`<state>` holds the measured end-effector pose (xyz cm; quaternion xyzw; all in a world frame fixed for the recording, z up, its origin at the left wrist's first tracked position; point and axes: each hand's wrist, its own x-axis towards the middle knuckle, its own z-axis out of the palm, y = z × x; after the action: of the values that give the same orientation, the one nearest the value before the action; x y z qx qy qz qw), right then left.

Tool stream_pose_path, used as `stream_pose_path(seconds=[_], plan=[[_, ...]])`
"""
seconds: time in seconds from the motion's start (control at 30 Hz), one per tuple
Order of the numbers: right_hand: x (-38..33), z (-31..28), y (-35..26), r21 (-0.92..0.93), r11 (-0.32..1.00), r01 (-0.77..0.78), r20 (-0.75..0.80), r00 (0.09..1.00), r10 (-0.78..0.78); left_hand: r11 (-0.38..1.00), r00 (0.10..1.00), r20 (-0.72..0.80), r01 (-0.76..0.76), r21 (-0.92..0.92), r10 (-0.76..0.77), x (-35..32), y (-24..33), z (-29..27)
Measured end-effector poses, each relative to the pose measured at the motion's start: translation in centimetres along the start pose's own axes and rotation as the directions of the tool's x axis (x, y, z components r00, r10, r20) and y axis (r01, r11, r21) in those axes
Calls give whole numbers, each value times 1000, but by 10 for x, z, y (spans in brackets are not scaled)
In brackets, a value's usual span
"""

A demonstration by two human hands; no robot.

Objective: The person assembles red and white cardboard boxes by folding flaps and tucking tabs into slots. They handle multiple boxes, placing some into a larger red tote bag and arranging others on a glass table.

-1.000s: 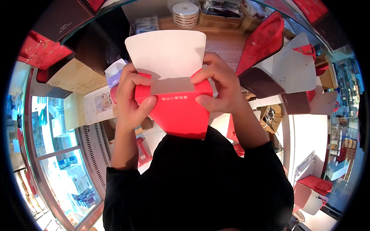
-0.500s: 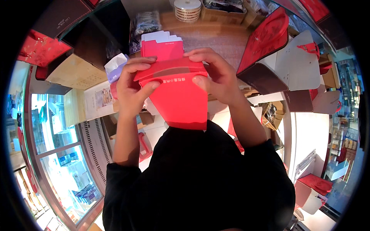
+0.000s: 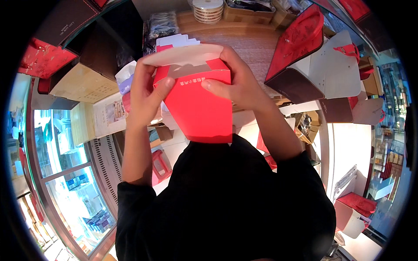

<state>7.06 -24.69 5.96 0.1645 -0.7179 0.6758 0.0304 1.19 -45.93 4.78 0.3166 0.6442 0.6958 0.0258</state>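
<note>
A red paper box (image 3: 201,111) is held up in front of my body, its printed side toward me. Its far flap stands raised, and the pale inside shows at the mouth. My left hand (image 3: 148,89) grips the left edge, thumb on the front face and fingers behind. On the right edge my right hand (image 3: 237,82) does the same, its thumb lying across the front near the printing. Most fingers are hidden behind the box and its flap. Just beyond it lies a stack of flat red and white cartons (image 3: 177,40), partly covered by the flap.
The wooden table (image 3: 244,41) holds a ribbon spool stack (image 3: 207,10), a bag of clear-wrapped items (image 3: 163,25) and a cardboard box (image 3: 248,13). Open red and brown gift boxes (image 3: 300,48) stand on the right. A tissue pack (image 3: 126,77) and a tan carton (image 3: 85,82) are at left.
The box's top flap has swung up and away, and its mouth now shows the pale inside. Both hands have shifted around the upper edges and still hold it.
</note>
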Motion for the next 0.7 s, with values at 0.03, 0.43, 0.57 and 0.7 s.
stream_pose_path(seconds=[0.03, 0.43, 0.57, 0.7], plan=[[2, 0, 1, 2, 999, 44, -13, 999, -44, 999, 999, -2, 49, -10, -49, 4, 3, -1], [11, -12, -13, 76, 971, 226, 20, 973, -228, 918, 955, 28, 277, 283, -297, 56, 36, -19], [7, -15, -10, 139, 983, 121, 9, 992, -124, 902, 933, 53, 328, 279, -356, 56, 24, -19], [4, -19, -1, -50, 996, 70, 33, 997, -68, 904, 948, 59, 278, 323, -312, 51, 23, -10]])
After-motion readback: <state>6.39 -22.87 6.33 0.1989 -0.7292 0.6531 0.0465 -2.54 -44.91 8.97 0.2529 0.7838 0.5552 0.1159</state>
